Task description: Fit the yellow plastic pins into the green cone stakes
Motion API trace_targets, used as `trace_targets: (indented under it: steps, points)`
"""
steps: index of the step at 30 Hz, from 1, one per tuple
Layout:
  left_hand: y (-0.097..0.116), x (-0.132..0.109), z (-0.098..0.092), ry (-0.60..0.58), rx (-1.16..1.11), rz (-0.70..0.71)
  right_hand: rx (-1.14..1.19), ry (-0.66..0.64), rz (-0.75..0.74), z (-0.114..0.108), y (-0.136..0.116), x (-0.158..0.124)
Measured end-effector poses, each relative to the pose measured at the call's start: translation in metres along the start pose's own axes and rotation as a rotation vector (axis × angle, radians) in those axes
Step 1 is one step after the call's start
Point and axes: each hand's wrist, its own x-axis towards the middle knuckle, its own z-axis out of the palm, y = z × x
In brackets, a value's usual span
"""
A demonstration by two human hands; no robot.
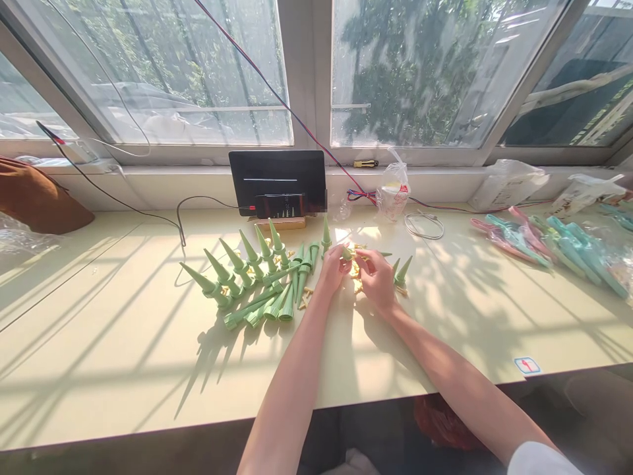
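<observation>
My left hand (336,265) is closed around a small green plastic spike (347,253), most of it hidden by the fingers. Close beside it, my right hand (374,276) pinches with thumb and forefinger at the same spot; what lies between those fingertips is too small to make out. Under and around the hands are small beige pegs (357,285). To the left, several green spikes (236,262) stand upright in a slanting row, points up. In front of them a pile of green spikes (271,307) lies flat. Two more spikes (403,270) stand right of my right hand.
A dark tablet (277,173) leans at the back, with a phone (281,206) before it on a wooden stand (279,223). Behind are a bagged cup (394,191), a coiled cable (424,225) and a small cutter (366,163). Bagged pastel plastic items (558,244) lie far right.
</observation>
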Motion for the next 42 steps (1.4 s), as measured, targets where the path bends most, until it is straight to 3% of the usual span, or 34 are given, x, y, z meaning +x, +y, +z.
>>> trace_targets:
  steps: [10,42]
  points:
    - [0.0072,-0.0050,0.0056,0.053,-0.073,-0.029,-0.049,-0.018,0.018,-0.0009,-0.0016,0.0029]
    - [0.0054,-0.0044,0.0041,0.131,-0.003,-0.016,-0.085,-0.134,-0.002,0.0002,0.0042,0.0046]
